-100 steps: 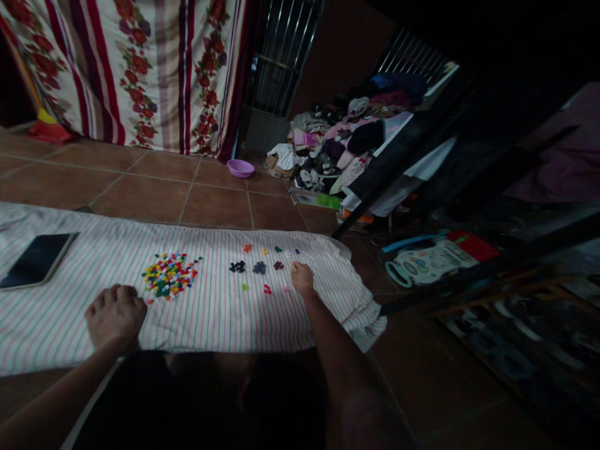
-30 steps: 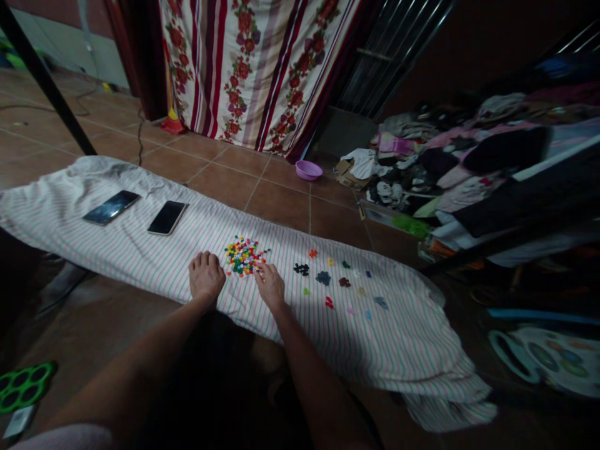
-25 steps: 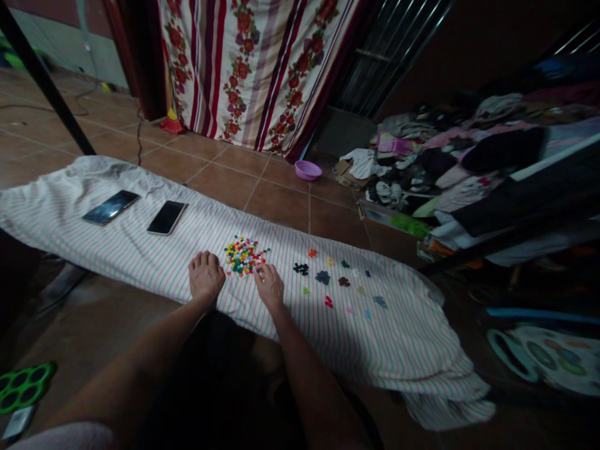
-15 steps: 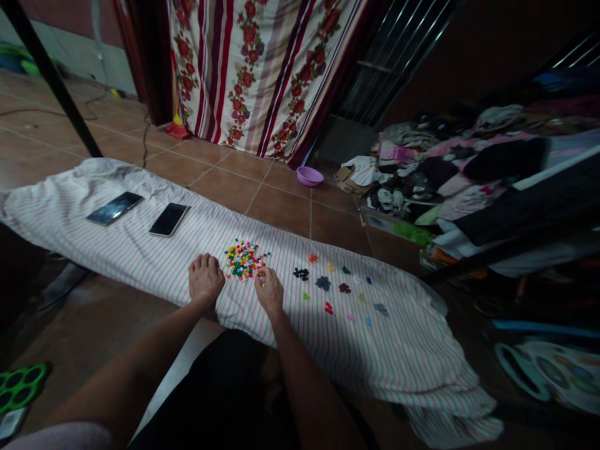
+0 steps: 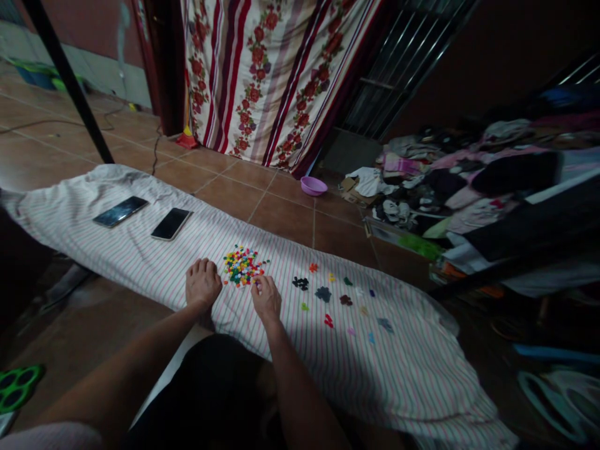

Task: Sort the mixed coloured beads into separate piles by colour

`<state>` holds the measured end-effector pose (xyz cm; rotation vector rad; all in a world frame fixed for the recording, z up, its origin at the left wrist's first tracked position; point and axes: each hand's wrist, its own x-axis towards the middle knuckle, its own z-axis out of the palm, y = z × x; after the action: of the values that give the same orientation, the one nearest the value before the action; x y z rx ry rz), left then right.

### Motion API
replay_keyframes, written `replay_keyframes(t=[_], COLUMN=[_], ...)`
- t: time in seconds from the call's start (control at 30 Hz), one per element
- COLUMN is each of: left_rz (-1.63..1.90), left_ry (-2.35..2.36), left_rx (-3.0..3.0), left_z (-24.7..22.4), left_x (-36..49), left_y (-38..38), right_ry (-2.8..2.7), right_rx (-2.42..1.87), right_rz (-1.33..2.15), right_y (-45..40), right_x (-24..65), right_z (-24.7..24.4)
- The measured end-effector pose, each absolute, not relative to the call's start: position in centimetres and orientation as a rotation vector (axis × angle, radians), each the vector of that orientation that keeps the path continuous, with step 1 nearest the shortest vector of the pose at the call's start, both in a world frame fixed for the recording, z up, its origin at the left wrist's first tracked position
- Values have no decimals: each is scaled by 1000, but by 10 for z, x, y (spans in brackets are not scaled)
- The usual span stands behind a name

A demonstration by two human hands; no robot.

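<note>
A mixed pile of small coloured beads (image 5: pixel 241 265) lies on a striped cloth (image 5: pixel 225 219). My right hand (image 5: pixel 266 298) is at the pile's lower right edge, thumb and finger pinched together on what looks like a purple bead, mostly hidden by the fingertips. Just left of the pile, my left hand (image 5: pixel 204 282) rests palm down on the cloth, holding nothing that shows. To the right sit small groups sorted by colour, among them black beads (image 5: pixel 300 284), dark grey beads (image 5: pixel 323 294), brown beads (image 5: pixel 345 300), red beads (image 5: pixel 329 320) and orange beads (image 5: pixel 313 267).
Two phones, a left phone (image 5: pixel 120 211) and a right phone (image 5: pixel 172 224), lie on the cloth's left part. Beyond it, a purple basin (image 5: pixel 314 185) stands on the tiled floor before a floral curtain (image 5: pixel 253 81). Heaped clothes (image 5: pixel 450 169) fill the right side.
The camera view has shifted slightly. My right hand stays pinched at the pile's edge, and my left hand keeps its place beside the pile. The sorted groups look the same.
</note>
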<state>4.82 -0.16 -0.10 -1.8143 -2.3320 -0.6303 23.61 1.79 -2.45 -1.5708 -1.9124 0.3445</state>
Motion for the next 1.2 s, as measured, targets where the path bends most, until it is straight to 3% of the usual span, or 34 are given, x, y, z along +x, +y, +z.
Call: replay_keyframes(t=[0.77,1.2], left_rz=[-691,-542], left_ry=[-2351,-2311], left_rx=[-1848,-1839], left_z=[2,9], left_x=[47,50], left_y=[-3,-9], right_ry=[-1727,-1596], right_rx=[-1467,-1564], right_rz=[508,590], right_y=[22,18], right_x=[245,248], right_z=[-33,-29])
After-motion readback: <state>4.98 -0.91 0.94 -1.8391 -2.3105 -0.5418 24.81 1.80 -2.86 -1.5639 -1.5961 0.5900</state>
